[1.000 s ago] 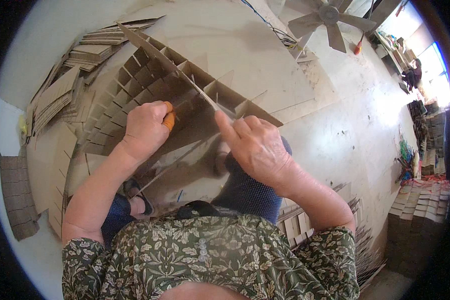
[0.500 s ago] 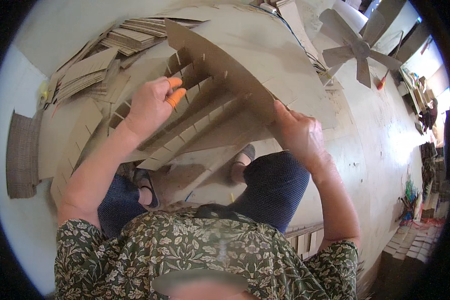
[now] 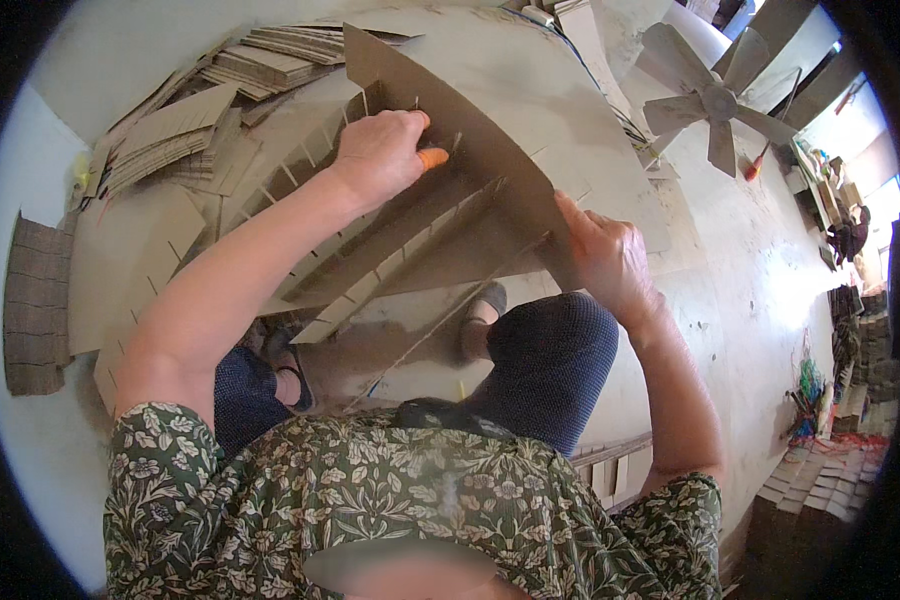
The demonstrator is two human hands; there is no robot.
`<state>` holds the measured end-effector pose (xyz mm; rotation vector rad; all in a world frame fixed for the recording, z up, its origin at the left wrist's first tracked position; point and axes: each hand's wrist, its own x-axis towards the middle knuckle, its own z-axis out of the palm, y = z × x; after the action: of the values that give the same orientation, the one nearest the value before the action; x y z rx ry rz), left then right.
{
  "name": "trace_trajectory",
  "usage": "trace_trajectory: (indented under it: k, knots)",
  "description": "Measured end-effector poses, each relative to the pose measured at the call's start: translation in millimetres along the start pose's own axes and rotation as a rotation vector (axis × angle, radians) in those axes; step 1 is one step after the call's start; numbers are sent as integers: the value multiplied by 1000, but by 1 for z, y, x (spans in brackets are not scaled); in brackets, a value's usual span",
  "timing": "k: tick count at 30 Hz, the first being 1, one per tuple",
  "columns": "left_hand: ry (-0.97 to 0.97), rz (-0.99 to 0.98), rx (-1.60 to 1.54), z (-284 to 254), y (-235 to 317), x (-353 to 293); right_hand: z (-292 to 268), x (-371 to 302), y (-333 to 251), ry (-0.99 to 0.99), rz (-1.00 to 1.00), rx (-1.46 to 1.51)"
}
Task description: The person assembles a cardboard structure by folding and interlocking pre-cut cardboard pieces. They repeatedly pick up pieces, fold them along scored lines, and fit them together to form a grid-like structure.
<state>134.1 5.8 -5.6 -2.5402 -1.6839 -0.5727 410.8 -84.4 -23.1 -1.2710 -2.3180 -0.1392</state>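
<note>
My right hand (image 3: 615, 262) grips the near right end of a long brown cardboard strip (image 3: 470, 120), which stands on edge and slants away to the far left. Several slotted cardboard strips (image 3: 410, 255) run from it toward the lower left, their slots showing as pale lines. At the strip's far part my left hand (image 3: 382, 155), with orange covers on thumb and forefinger, is curled around the end of one slotted strip. The thumb and forefinger lie on either side of it, close to the long strip; the exact contact is partly hidden by the hand.
Stacks of cut cardboard (image 3: 170, 130) lie at the far left, and another stack (image 3: 38, 300) stands at the left edge. A floor fan (image 3: 718, 102) stands at the far right beside cables (image 3: 610, 95). My feet are under the strips. Colourful strands (image 3: 808, 395) lie at right.
My left hand has moved right and away from me, from between the slotted strips to the long strip. My right hand keeps its hold; the long strip has shifted slightly.
</note>
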Motion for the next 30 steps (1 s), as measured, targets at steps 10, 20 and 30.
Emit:
trace_trajectory:
  k: [10,20,30]
  knots:
    - [-100,-89,-49,25,-20,15,-17,-1,-12,-135,-11,-35]
    - [-106,-42,-193,26,-35,12,4,2,-1,-78,-36,-30]
    - [-75,-204,-35,5,-55,13,-1,63,-40,172,-100,40]
